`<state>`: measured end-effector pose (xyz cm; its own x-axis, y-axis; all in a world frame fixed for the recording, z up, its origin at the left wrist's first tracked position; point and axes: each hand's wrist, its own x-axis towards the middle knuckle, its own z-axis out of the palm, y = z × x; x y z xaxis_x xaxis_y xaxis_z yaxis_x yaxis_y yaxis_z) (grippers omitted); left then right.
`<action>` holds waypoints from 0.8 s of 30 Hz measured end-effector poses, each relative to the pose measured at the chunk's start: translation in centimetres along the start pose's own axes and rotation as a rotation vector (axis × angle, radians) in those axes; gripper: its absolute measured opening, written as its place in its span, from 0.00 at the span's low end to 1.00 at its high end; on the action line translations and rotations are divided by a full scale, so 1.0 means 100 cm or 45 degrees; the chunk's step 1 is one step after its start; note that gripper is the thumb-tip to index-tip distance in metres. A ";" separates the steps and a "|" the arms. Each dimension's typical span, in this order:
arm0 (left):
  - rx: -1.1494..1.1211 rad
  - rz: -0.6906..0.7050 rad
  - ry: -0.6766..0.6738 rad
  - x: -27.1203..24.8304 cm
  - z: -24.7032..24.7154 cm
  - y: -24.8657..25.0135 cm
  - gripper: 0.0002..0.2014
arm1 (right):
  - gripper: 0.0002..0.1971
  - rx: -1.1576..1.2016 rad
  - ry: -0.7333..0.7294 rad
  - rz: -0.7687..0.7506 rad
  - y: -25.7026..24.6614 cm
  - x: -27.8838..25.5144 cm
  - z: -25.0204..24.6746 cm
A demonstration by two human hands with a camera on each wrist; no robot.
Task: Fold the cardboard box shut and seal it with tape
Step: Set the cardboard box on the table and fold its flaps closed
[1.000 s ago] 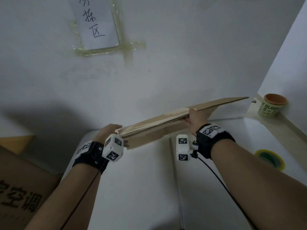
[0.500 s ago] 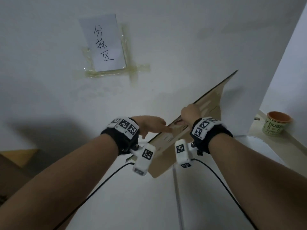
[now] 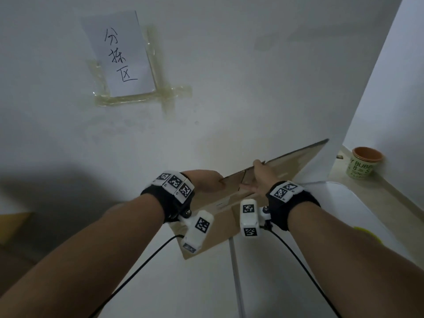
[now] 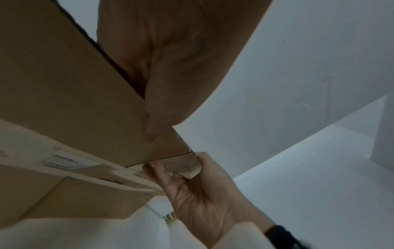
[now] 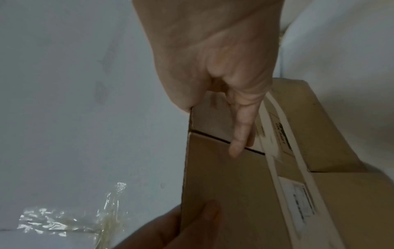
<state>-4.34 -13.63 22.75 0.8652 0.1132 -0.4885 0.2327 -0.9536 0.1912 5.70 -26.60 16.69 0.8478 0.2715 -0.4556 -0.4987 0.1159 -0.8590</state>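
The flattened brown cardboard box [image 3: 218,226] stands tilted on edge above the white table [image 3: 183,285], with white label strips on its near face. My left hand [image 3: 212,183] grips the top edge of one flap, thumb [image 4: 152,118] on the near face and fingers behind. My right hand [image 3: 257,176] grips the neighbouring flap's top edge just right of the slit, thumb [image 5: 241,133] pressed on the cardboard [image 5: 234,193]. A sliver of the yellow-green tape roll [image 3: 367,232] shows behind my right forearm.
A paper cup [image 3: 364,165] stands on the ledge at right. The wall close behind the box carries a taped paper sign [image 3: 119,56]. A brown carton [image 3: 13,237] sits low at the left. A seam [image 3: 236,285] divides the tabletop.
The flat box has swung from lying nearly level to standing on edge. My left hand has moved from the box's left end to the top edge beside my right hand.
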 end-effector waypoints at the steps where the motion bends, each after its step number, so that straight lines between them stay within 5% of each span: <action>1: -0.053 -0.003 -0.053 0.000 0.000 0.000 0.20 | 0.15 0.036 -0.016 0.072 0.003 0.000 -0.003; 7: -0.192 0.020 -0.088 0.006 0.007 -0.013 0.25 | 0.14 -0.036 -0.010 0.115 0.012 0.012 -0.010; 16: -0.379 0.010 -0.127 0.019 0.023 -0.023 0.36 | 0.44 0.051 -0.047 0.187 0.036 0.015 -0.020; 21: -0.511 -0.043 -0.093 0.021 0.025 -0.026 0.39 | 0.40 0.167 -0.031 0.214 0.041 0.011 -0.016; 24: -0.588 -0.136 -0.115 0.024 0.027 -0.029 0.38 | 0.26 0.144 -0.032 0.213 0.043 0.009 -0.017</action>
<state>-4.15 -11.32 18.77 0.7883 0.1596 -0.5942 0.5089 -0.7119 0.4840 4.59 -27.44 12.16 0.7473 0.3194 -0.5827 -0.6506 0.1731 -0.7394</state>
